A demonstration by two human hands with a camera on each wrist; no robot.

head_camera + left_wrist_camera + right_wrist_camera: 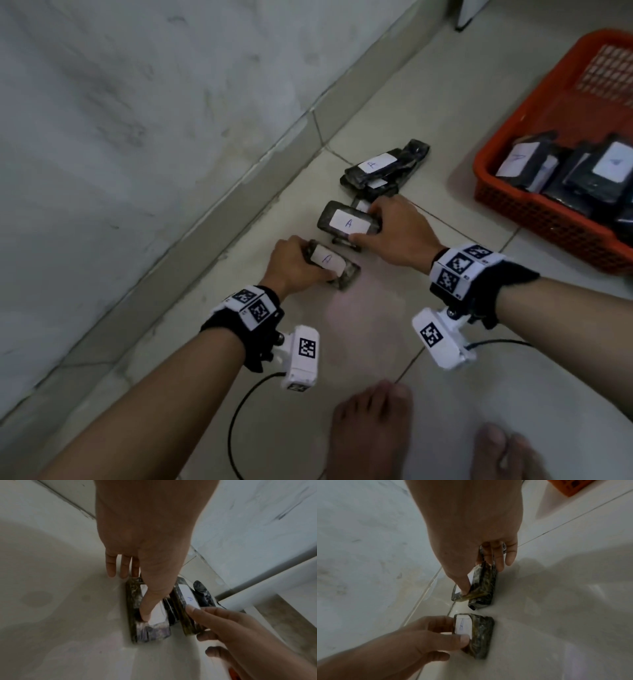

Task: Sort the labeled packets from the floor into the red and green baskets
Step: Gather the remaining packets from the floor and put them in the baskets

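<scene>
Dark wrapped packets with white paper labels lie on the tiled floor. My left hand (317,262) grips one marked A (337,270), thumb on its label; in the left wrist view the hand (135,596) pinches this packet (150,630). My right hand (364,224) grips a second packet marked A (329,222), shown tilted up off the tile in the right wrist view (482,586), thumb on its label, fingers behind. More packets (383,168) are piled just beyond. The red basket (513,209) at the right holds several labelled packets. No green basket is in view.
A grey wall with a skirting strip (239,192) runs diagonally close to the left of the packets. My bare feet (373,428) stand on the tiles at the bottom. Camera cables (239,411) hang from both wrists. A white object (469,13) stands at the top right.
</scene>
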